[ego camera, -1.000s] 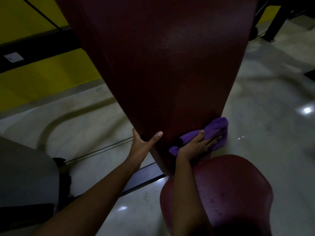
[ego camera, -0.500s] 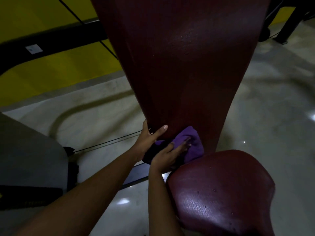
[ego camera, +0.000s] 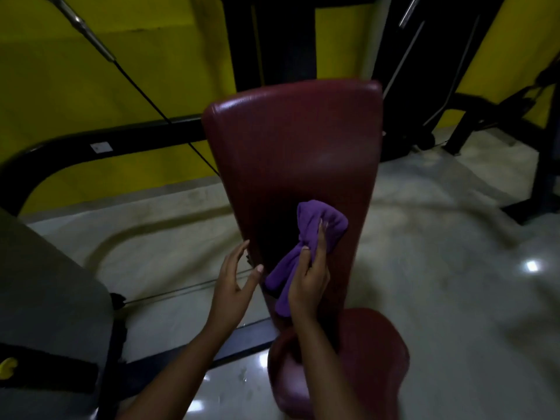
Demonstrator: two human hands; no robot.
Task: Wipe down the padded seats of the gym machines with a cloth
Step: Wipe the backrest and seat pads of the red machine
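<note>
Right hand: grips the bunched purple cloth, fingers flat over it, pressing it onto the pad; loose tail hangs down on the left side of the hand.
Left hand: wide, fingers straight and spread, holds nothing; thumb tip sits at the pad's left edge, actual contact unclear.
Cloth location: lower-middle of the maroon backrest pad, slightly right of its centre line.
Backrest: upright, narrows toward the near end; glossy along the far top edge.
Seat pad: maroon, just near of the backrest base, partly hidden by the right forearm; nothing touches it.
Surroundings: machine cable runs diagonally on the left past the black frame tube; shiny floor on the right.
Step (judgement): wiping the backrest, lower section.
Progress (judgement): upper backrest and seat likely left to do.
Next move needs: steady pressure and long strokes toward the far top edge, left hand bracing the pad edge, then down to the seat.
</note>
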